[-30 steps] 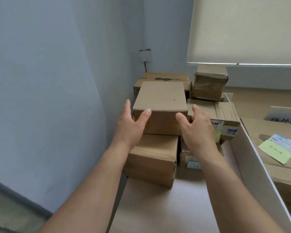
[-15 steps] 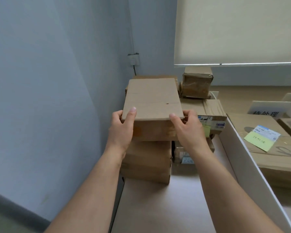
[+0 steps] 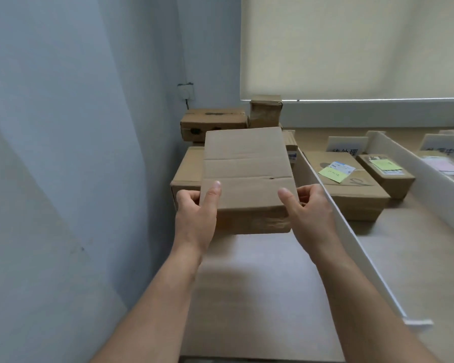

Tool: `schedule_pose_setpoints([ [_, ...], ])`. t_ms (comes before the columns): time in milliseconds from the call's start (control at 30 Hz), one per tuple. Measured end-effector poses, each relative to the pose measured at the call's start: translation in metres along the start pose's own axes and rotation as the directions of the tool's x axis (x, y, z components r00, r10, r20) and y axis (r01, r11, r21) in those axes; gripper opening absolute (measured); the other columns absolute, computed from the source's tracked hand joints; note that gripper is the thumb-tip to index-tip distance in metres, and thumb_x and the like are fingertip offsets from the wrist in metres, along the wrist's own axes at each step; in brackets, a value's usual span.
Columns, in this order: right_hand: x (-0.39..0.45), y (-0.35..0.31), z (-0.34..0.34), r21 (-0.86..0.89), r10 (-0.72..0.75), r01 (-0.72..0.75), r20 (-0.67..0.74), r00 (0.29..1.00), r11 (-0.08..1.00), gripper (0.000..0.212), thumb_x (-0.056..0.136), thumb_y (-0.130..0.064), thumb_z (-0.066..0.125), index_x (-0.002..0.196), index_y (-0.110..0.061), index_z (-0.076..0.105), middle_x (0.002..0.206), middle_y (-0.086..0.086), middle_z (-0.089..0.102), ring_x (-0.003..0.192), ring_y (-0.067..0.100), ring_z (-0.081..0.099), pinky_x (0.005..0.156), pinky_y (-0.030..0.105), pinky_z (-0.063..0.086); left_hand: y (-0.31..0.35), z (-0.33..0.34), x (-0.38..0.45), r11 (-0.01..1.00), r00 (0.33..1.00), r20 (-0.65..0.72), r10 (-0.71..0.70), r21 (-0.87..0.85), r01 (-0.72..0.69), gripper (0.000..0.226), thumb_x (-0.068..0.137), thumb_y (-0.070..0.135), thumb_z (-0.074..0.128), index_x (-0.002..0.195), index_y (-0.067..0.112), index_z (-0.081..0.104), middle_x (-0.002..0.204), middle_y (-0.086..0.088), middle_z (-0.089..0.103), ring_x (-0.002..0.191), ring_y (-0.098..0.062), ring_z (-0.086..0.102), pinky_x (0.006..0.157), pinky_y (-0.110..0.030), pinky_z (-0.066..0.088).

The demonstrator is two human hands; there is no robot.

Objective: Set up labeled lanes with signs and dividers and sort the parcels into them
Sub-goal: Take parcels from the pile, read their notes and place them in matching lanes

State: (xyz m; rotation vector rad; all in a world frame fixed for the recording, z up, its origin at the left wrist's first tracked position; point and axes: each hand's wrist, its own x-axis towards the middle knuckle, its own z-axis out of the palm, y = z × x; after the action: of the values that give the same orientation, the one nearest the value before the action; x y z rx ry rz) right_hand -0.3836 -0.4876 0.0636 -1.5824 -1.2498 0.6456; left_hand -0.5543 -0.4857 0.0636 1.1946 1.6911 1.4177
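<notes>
Change: the plain parcel (image 3: 247,176) has been lifted off the stack by the wall and drawn toward the person; a second ago it lay on top of that stack with the hands only closing on it. It is judged that sorting of this parcel has begun and a lane must now be chosen (no label shows on its upper face, so the lane cannot be told).
Bench: a pale bench (image 3: 260,297) carries everything; the near part below the held parcel is bare.
Unsorted stack: brown boxes are piled in the left corner against the wall, the large box (image 3: 186,169) lowest in view, a dark-marked box (image 3: 212,123) and a small taped box (image 3: 265,111) behind.
First lane: it is bounded on its left by a white divider (image 3: 333,221) and headed by a sign (image 3: 346,148); a flat parcel (image 3: 351,189) with a yellow note and a smaller parcel (image 3: 385,171) lie inside, touching or nearly so.
Second lane: beyond another divider (image 3: 414,163), a second sign (image 3: 443,148) and a pink-labelled item are only partly seen.
Left hand: the left hand (image 3: 194,216) grips the parcel's near left corner, thumb on top.
Right hand: the right hand (image 3: 307,210) grips the near right corner likewise.
</notes>
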Motion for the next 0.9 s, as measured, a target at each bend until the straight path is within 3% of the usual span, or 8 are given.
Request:
schedule_pose_setpoints([
  [200,-0.062,0.038,-0.023,-0.069,0.091,-0.095,-0.063,0.994,0.993,0.03,0.089,-0.041,0.057,0.095,-0.014,0.049,0.081,-0.003,0.054,0.071,0.006,0.049,0.057,0.023,0.037,-0.031,-0.007,-0.061,0.999,0.993,0.11,-0.044,0.029,0.041,0.044,0.089,0.052,0.048,0.103,0.011,0.046,0.088,0.002,0.053,0.077,-0.006,0.048,0.058,-0.022,0.032],
  [333,-0.079,0.066,-0.02,-0.115,0.184,-0.184,-0.01,0.983,0.976,0.03,0.09,-0.043,0.055,0.094,-0.015,0.047,0.085,-0.002,0.054,0.074,0.009,0.05,0.063,0.029,0.038,-0.059,0.002,-0.079,0.992,0.982,0.148,-0.12,0.052,0.114,0.044,0.093,0.05,0.041,0.105,0.007,0.043,0.086,0.003,0.049,0.076,-0.006,0.047,0.057,-0.024,0.034],
  [533,-0.073,0.102,-0.003,-0.182,0.286,-0.27,0.069,0.956,0.946,0.031,0.091,-0.043,0.055,0.097,-0.013,0.049,0.085,-0.003,0.055,0.073,0.006,0.05,0.054,0.021,0.033,-0.1,0.018,-0.08,0.959,0.956,0.155,-0.25,0.174,0.223,0.044,0.095,0.049,0.035,0.108,0.006,0.039,0.086,0.0,0.048,0.074,-0.009,0.046,0.056,-0.025,0.036],
  [767,-0.036,0.135,0.008,-0.231,0.425,-0.391,0.125,0.896,0.891,0.03,0.089,-0.043,0.056,0.08,-0.016,0.047,0.079,0.001,0.056,0.074,0.02,0.054,0.066,0.034,0.043,-0.123,0.027,-0.048,0.904,0.936,0.127,-0.329,0.328,0.274,0.045,0.095,0.05,0.036,0.1,0.006,0.048,0.085,-0.001,0.053,0.073,-0.012,0.047,0.06,-0.029,0.033],
  [833,-0.017,0.138,0.011,-0.274,0.449,-0.402,0.135,0.883,0.874,0.03,0.088,-0.045,0.057,0.09,-0.015,0.054,0.094,0.003,0.06,0.088,0.022,0.056,0.075,0.034,0.043,-0.123,0.033,-0.03,0.894,0.928,0.124,-0.351,0.341,0.292,0.046,0.093,0.052,0.04,0.105,0.009,0.05,0.098,-0.005,0.058,0.085,-0.019,0.051,0.07,-0.03,0.036],
  [900,0.004,0.137,0.019,-0.291,0.463,-0.405,0.168,0.87,0.867,0.046,0.087,-0.047,0.056,0.117,-0.013,0.054,0.119,0.006,0.057,0.106,0.023,0.054,0.085,0.033,0.043,-0.123,0.042,-0.009,0.887,0.917,0.131,-0.376,0.336,0.315,0.052,0.092,0.054,0.041,0.121,0.011,0.047,0.118,-0.007,0.057,0.103,-0.024,0.052,0.08,-0.031,0.039],
])
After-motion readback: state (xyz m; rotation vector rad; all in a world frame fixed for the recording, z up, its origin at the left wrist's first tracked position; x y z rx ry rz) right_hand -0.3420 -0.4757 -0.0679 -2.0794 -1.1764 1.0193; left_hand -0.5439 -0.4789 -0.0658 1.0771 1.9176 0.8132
